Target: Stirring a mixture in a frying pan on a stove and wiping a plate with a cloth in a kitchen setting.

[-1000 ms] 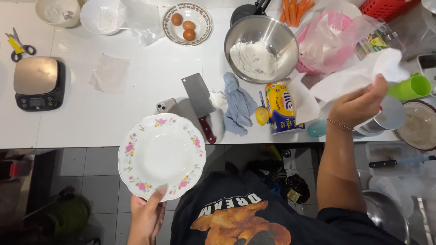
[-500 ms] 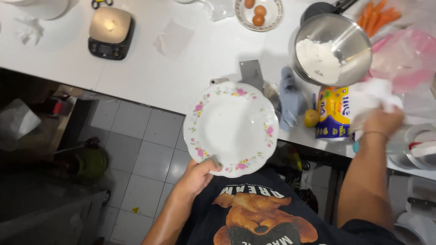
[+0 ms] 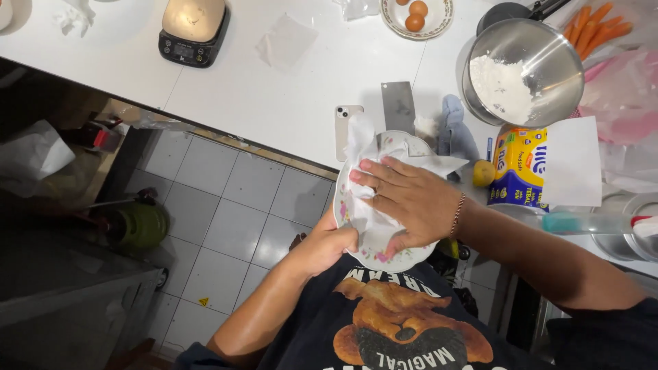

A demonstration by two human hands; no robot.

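Plate (image 3: 404, 255) with little flowers on its rim sits in front of the person's tummy, out past the edge of the white worktop (image 3: 274, 89); the left hand (image 3: 327, 245) is curled shut on the plate's near rim and holds it up; the right hand (image 3: 406, 199) lies flat and open on a white paper towel (image 3: 367, 147), pressing it onto the plate; a phone (image 3: 345, 123), a big knife (image 3: 398, 106) and a metal bowl (image 3: 541, 51) of flour rest on the worktop just behind.

Free counter (image 3: 274, 96) at upper-centre frame btwn scale (image 3: 193, 29) & egg plate (image 3: 417, 15); right side crowded w/ steel bowl (image 3: 524, 72), yellow packet (image 3: 519, 168).
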